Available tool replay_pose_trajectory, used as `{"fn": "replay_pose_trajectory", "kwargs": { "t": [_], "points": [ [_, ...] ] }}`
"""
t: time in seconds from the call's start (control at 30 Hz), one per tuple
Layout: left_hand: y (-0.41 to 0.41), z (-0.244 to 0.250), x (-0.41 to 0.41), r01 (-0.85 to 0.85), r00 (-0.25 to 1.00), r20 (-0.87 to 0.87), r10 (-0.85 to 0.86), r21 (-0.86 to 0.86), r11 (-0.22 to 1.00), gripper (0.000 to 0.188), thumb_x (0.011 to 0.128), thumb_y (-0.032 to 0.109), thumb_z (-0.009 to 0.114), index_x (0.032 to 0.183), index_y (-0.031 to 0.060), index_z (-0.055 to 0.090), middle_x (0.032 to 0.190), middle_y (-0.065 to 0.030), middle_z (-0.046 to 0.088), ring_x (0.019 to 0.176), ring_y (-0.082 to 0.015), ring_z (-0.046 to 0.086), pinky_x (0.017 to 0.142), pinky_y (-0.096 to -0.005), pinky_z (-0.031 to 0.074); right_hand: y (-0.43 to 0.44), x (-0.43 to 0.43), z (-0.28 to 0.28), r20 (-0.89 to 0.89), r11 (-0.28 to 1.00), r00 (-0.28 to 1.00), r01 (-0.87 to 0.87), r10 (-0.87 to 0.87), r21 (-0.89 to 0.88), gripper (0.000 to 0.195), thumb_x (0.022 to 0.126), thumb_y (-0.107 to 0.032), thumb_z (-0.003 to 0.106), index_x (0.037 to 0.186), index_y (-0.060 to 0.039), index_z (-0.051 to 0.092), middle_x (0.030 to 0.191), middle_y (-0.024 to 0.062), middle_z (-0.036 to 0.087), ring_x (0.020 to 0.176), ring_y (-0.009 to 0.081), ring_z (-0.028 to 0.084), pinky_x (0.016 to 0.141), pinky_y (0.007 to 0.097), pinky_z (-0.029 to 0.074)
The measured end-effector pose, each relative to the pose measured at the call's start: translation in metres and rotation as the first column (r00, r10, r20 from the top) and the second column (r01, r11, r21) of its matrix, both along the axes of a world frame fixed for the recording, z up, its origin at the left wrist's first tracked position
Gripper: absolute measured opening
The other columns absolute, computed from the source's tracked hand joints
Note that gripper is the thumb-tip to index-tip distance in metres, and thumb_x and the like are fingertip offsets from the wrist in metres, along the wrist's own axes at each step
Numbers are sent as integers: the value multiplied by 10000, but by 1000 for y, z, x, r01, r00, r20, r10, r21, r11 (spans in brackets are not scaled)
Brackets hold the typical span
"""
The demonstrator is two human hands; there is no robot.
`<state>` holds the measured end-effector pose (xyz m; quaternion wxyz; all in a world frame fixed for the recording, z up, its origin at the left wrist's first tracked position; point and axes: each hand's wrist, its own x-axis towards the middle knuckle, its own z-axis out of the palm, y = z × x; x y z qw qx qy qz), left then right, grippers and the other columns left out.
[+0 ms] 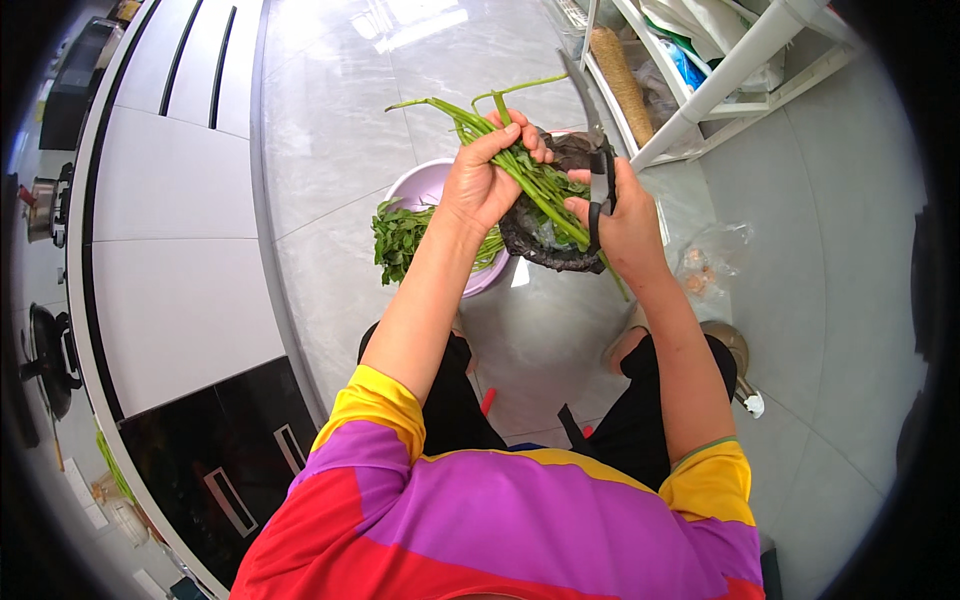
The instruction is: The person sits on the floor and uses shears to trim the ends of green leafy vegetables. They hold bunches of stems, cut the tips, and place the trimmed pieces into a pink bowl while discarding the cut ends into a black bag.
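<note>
My left hand (480,169) grips a bunch of long green leafy stems (544,199), which slants down to the right. In my right hand (634,225) are kitchen scissors (585,94) with black handles, their blades directed away from me. The right thumb and fingertips are close to the lower part of the bunch; whether they touch it I cannot tell. Under both hands stands a container lined with a black plastic bag (551,259), with some plastic and greenery inside. Beside it, a lilac basin (420,180) holds more leafy greens (401,236), partly hidden by my left forearm.
A white shelf rack (697,109) stands at the far right, with a brown roll (619,82) and bags on it. A clear plastic bag (701,274) with roundish brownish items lies by the right wall. White cabinets (180,180) line the left, beneath a counter with a wok (49,367).
</note>
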<state>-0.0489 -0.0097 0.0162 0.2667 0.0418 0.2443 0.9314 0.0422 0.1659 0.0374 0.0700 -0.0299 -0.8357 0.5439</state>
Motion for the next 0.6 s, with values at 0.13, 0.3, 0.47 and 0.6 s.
{"fn": "replay_pose_trajectory", "kwargs": {
  "t": [0.13, 0.3, 0.47, 0.6],
  "points": [
    [2, -4, -3, 14, 997, 79, -15, 13, 1000, 97, 871, 25, 592, 966, 33, 614, 1044, -180, 654, 1076, -358, 604, 1045, -544, 444, 2, -4, -7, 47, 997, 997, 64, -65, 38, 313, 784, -51, 750, 1012, -10, 539, 859, 61, 682, 671, 122, 616, 634, 288, 498],
    [3, -5, -4, 53, 990, 128, -53, 0, 999, 77, 847, 10, 600, 918, 20, 626, 1184, -241, 604, 1199, -393, 553, 1065, -564, 427, 7, -10, -3, 129, 944, 979, 189, -159, -271, 277, 799, -55, 730, 979, -2, 525, 814, 94, 687, 679, 181, 667, 631, 321, 525],
    [3, -9, -2, 169, 976, 157, -153, -96, 981, 89, 830, 8, 623, 917, 21, 627, 1179, -256, 602, 1177, -403, 570, 1024, -558, 466, 14, -15, -5, 113, 903, 964, 266, -241, -337, 277, 821, -43, 711, 1001, -13, 503, 794, 54, 654, 618, 95, 595, 582, 248, 496],
    [2, -9, -1, 207, 975, 133, -179, -247, 947, 165, 803, -9, 626, 964, 2, 596, 1100, -238, 640, 999, -367, 657, 879, -487, 557, 24, -17, -6, 70, 877, 944, 324, -321, -353, 281, 822, -39, 706, 1008, -16, 497, 790, 41, 640, 617, 84, 574, 562, 241, 474]
  ]
}}
